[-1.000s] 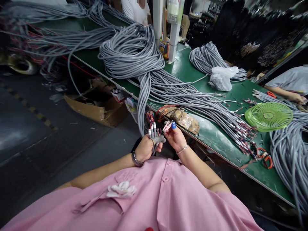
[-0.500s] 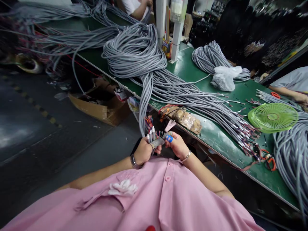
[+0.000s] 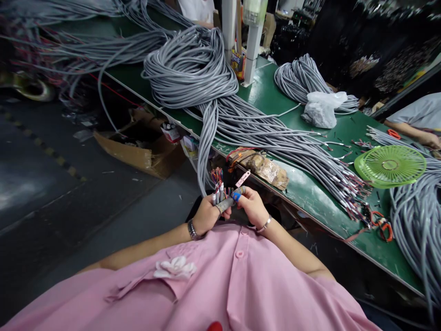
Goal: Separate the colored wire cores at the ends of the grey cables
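My left hand [image 3: 206, 215] is closed around several grey cables [image 3: 204, 165]. Their white-banded ends and stripped coloured wires [image 3: 217, 177] stick up above its fingers. Grey covering wraps the left finger that points toward the right hand. My right hand [image 3: 253, 208] is pinched close beside it, with a blue cover [image 3: 236, 196] on the thumb and a grey-wrapped index finger. A slim pink tool [image 3: 243, 179] with small holes juts up from its fingertips. Short fanned wires [image 3: 228, 192] stand between the hands; whether the right fingertips touch them is hidden.
A green table [image 3: 292, 179] bears a big cable coil [image 3: 189, 69], a long cable bundle [image 3: 275, 138], a green fan [image 3: 390, 164], orange-handled scissors [image 3: 384, 227] and a plastic bag [image 3: 323, 109]. A cardboard box [image 3: 138, 151] lies below. Another person's arm [image 3: 413, 133] is at the right.
The pink tool has turned to show a narrower face with holes. My right thumb has shifted slightly left and bent. The left hand still grips the cables.
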Demonstrator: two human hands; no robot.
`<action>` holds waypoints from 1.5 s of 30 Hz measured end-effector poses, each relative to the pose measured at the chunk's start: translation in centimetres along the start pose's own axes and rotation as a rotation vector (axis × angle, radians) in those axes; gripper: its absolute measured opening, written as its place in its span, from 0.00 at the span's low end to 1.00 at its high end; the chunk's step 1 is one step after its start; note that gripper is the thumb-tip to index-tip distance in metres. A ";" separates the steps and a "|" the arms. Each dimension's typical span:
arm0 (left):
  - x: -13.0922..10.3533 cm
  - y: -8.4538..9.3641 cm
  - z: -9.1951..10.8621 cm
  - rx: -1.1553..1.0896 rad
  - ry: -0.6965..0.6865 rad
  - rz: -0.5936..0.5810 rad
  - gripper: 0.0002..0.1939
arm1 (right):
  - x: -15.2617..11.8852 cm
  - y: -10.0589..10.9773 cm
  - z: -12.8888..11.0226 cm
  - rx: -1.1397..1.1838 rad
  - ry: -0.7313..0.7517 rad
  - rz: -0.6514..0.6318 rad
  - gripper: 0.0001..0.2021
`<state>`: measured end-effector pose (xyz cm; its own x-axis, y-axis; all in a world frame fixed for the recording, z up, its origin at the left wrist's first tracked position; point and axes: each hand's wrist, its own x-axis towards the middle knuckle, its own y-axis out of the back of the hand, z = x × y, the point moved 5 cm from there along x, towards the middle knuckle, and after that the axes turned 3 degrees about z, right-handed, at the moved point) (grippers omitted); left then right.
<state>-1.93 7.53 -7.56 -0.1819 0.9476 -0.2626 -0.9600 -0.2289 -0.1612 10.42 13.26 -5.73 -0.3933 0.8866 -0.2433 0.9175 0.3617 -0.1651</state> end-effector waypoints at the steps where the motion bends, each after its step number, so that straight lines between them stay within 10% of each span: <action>1: 0.0 0.1 -0.1 -0.014 0.001 0.009 0.09 | 0.0 0.0 0.0 0.014 0.006 0.002 0.10; 31: -0.2 -1.1 1.8 -0.300 0.018 0.116 0.10 | 2.5 1.1 0.1 0.325 -0.088 -0.082 0.21; 38: 0.4 -1.4 1.6 -0.295 0.021 0.119 0.12 | 3.0 2.6 -0.7 -0.015 0.193 0.220 0.22; 45: 0.7 -1.3 1.0 -0.255 0.013 0.141 0.13 | 4.0 1.1 0.0 0.376 -0.041 0.015 0.24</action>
<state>-1.01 8.76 -6.61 -0.3052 0.9001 -0.3109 -0.8407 -0.4080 -0.3561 9.83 17.19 -6.92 -0.3894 0.8757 -0.2853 0.8405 0.2112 -0.4990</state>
